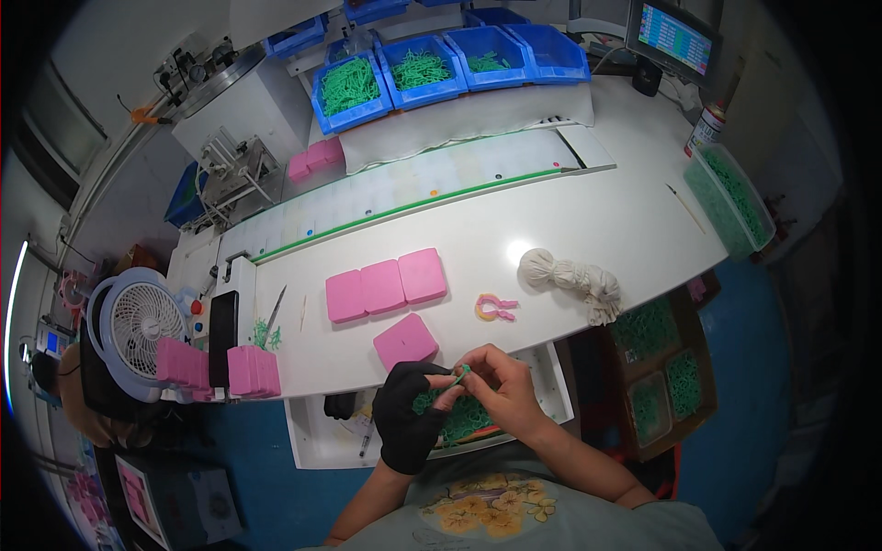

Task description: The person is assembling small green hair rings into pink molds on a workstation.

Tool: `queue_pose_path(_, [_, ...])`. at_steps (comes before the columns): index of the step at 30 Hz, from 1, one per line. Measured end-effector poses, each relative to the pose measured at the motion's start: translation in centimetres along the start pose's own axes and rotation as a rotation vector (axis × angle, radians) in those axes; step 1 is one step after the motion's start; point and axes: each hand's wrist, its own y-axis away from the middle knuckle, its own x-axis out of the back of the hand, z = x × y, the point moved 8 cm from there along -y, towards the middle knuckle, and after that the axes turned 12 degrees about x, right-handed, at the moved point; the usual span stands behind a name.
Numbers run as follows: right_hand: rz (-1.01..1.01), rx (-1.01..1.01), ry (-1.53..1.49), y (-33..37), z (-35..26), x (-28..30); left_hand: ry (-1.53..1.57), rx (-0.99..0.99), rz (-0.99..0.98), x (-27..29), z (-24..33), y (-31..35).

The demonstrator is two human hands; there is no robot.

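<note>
In front of my body, above an open white drawer [308,443], both hands meet at a small green piece [462,372]. My left hand [407,418], in a black glove with bare fingertips, pinches it from the left. Bare fingers of my right hand [508,393] close on it from the other side. Its exact shape is partly hidden by my fingertips. Many similar green pieces [470,422] lie in the drawer under my hands. Just beyond my left hand sits a single pink block [405,342], with a row of pink blocks [384,285] farther up the table.
A pink-and-yellow clip-shaped item [496,308] and a knotted cloth [571,280] lie to the right. Blue bins [423,101] of green pieces stand at the back. On the left are tweezers [276,308], a fan [147,321] and stacked pink blocks [253,372].
</note>
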Motion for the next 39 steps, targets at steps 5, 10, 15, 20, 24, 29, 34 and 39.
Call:
queue_pose_path(5, [-0.003,0.001,0.004,0.0,0.0,0.0,0.007,-0.016,0.001,0.0,0.2,0.0])
queue_pose_path(10, [0.005,-0.006,-0.001,0.1,0.1,0.1,0.032,-0.021,-0.002,0.0,0.2,0.0])
queue_pose_path(15, [0.043,0.041,-0.042,0.1,0.1,0.3,0.020,-0.032,0.014,0.1,0.3,0.1])
queue_pose_path(20, [0.075,0.097,-0.033,0.0,-0.4,0.6,0.025,-0.041,0.024,0.2,0.4,0.0])
queue_pose_path(24, [0.057,0.089,-0.010,0.1,-0.3,0.6,0.025,-0.039,0.034,0.3,0.5,0.0])
queue_pose_path(29, [0.066,0.082,-0.023,0.3,-0.2,0.8,0.023,-0.035,0.033,0.3,0.5,0.0])
queue_pose_path(34, [-0.022,0.238,0.341,0.0,-2.9,0.6,0.043,-0.011,0.025,0.3,0.3,0.0])
queue_pose_path(39, [0.002,0.290,0.392,0.1,-3.2,0.5,0.037,0.001,0.030,0.3,0.2,0.0])
